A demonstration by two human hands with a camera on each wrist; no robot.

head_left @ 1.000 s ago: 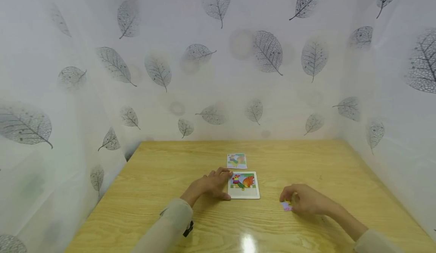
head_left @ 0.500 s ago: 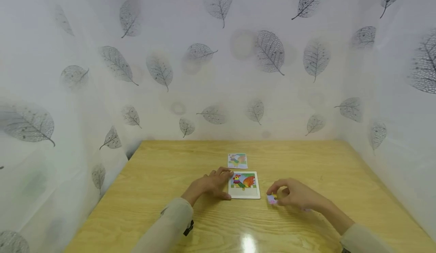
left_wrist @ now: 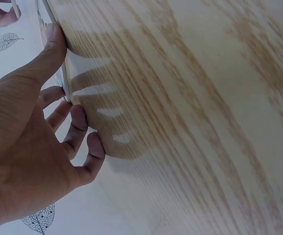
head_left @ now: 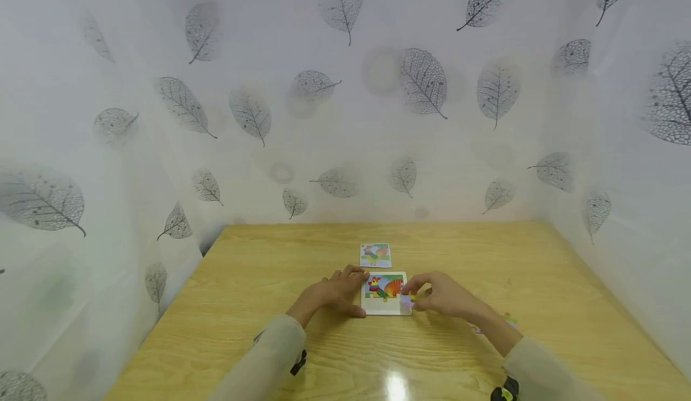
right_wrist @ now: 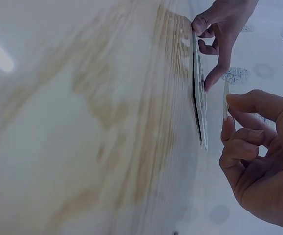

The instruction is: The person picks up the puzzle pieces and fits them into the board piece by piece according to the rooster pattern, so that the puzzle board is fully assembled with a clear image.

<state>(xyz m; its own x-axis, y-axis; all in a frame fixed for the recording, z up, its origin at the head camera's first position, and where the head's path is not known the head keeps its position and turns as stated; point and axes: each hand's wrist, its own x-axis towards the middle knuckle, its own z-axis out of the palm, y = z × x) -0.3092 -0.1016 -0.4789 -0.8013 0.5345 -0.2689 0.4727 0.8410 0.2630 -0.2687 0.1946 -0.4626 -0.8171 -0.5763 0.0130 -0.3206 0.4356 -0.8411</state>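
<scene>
A white-rimmed puzzle tray (head_left: 385,313) lies on the wooden table, its upper part filled with a colourful rooster picture and its lower part pale. My left hand (head_left: 336,293) holds the tray's left side, thumb at the near corner and index finger at the far one; the left wrist view shows its other fingers bent along the edge. Between thumb and fingertips my right hand (head_left: 448,296) pinches a lilac and yellow puzzle piece (head_left: 407,301) over the tray's right rim. In the right wrist view that piece (right_wrist: 226,100) appears edge-on, apart from the tray (right_wrist: 199,112).
Behind the tray lies a square card (head_left: 375,255) with a paler rooster picture. Loose puzzle pieces (head_left: 509,319) lie on the table (head_left: 270,257) by my right forearm, partly hidden by it. A white leaf-patterned curtain (head_left: 335,125) encloses the back and sides.
My right hand has moved left with the puzzle piece, from the table on the right to the tray's right rim. Loose pieces have come into view behind it. The left hand stays put.
</scene>
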